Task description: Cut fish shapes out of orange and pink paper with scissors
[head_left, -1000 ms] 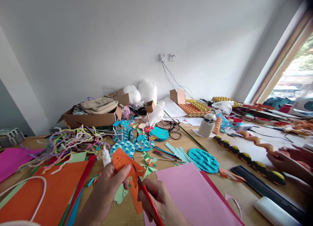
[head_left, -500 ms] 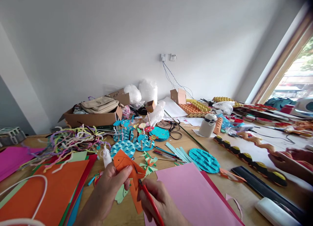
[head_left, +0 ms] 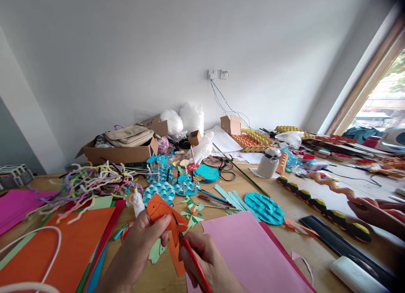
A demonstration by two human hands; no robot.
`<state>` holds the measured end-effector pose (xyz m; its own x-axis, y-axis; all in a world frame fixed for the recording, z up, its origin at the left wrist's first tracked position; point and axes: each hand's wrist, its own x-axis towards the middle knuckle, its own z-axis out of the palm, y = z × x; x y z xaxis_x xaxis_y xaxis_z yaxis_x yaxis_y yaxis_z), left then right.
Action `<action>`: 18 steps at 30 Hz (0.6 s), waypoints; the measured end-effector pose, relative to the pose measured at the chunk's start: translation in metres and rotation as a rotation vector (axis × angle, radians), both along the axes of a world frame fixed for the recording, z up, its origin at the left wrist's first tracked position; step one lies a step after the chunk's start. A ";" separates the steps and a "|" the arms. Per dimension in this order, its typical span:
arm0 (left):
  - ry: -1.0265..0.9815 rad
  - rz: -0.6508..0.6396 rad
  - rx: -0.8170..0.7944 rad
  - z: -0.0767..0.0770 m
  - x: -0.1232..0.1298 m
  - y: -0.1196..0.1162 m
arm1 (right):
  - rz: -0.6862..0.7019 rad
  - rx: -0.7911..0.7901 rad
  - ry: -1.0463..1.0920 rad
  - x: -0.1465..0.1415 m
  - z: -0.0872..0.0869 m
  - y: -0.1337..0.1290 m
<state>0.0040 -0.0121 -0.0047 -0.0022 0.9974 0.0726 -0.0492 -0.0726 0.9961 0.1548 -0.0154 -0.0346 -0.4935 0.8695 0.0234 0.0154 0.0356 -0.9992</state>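
Observation:
Between the thumb and fingers of my left hand [head_left: 144,238] is an orange paper fish [head_left: 158,209] with black drawn lines. My right hand [head_left: 205,259] is closed round red-handled scissors [head_left: 196,261], whose blades meet the paper at the fish's lower right edge. An orange paper strip [head_left: 176,259] hangs below the fish. Partly behind my left fingers lies a light green paper fish [head_left: 157,251]. Green and orange paper scraps [head_left: 193,212] are just beyond my hands, and a white glue bottle [head_left: 138,203] stands behind the left one.
Pink paper [head_left: 249,250] lies at right, coloured sheets [head_left: 60,242] at left. Pipe cleaners [head_left: 104,179] are heaped behind them. Blue paper discs [head_left: 264,207], pens [head_left: 215,201] and a white jar [head_left: 268,163] stand farther off. Another person's hand [head_left: 367,210] works at far right.
My right hand and the scissors have shifted very slightly, while my left hand and the fish stay put. The other person's hands at far right have moved a little.

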 end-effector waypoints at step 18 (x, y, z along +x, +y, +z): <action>0.036 0.015 0.020 0.002 0.003 -0.001 | 0.007 0.067 0.001 0.000 0.003 0.000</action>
<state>0.0067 -0.0132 -0.0029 -0.0142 0.9956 0.0930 -0.0116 -0.0932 0.9956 0.1544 -0.0158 -0.0318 -0.4996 0.8624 0.0821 0.0142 0.1028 -0.9946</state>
